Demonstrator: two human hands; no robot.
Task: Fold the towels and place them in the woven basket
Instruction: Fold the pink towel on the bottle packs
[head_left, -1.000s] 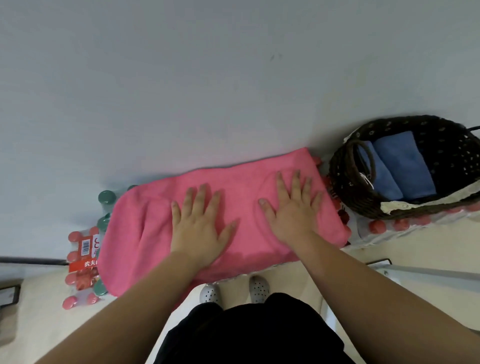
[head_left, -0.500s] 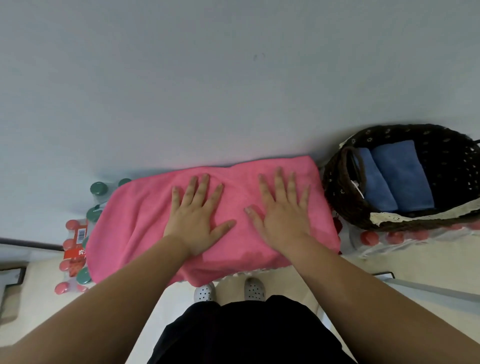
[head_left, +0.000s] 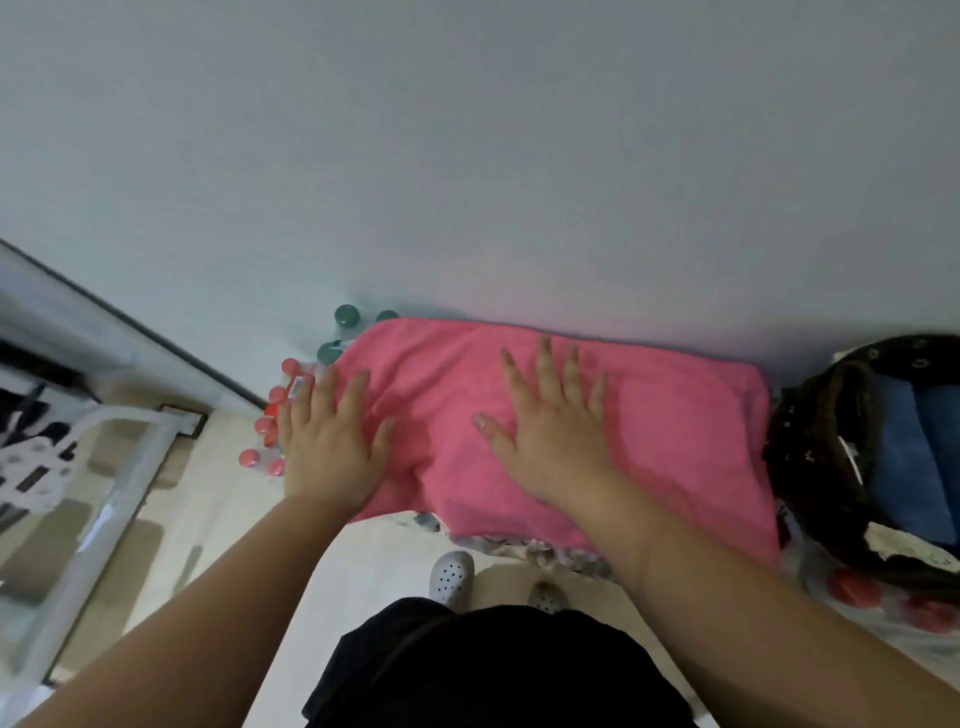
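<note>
A folded pink towel (head_left: 675, 441) lies flat against the pale wall, on top of packs of bottles. My left hand (head_left: 330, 441) lies flat with straight fingers on the towel's left end, partly over its edge. My right hand (head_left: 553, 431) presses flat on the towel's middle, fingers spread. The dark woven basket (head_left: 810, 447) stands at the right edge of the view, touching the towel's right end. Folded blue towels (head_left: 904, 467) lie inside it.
Bottles with green caps (head_left: 345, 315) and red caps (head_left: 249, 457) stick out left of the towel. More red caps (head_left: 852, 584) show under the basket. A white rack (head_left: 104, 467) stands on the floor at the left. My shoes (head_left: 452, 574) are below the towel.
My left hand slid left to the towel's left end. The right hand stays flat near the middle. The view swung left, so the basket now sits at the right edge.
</note>
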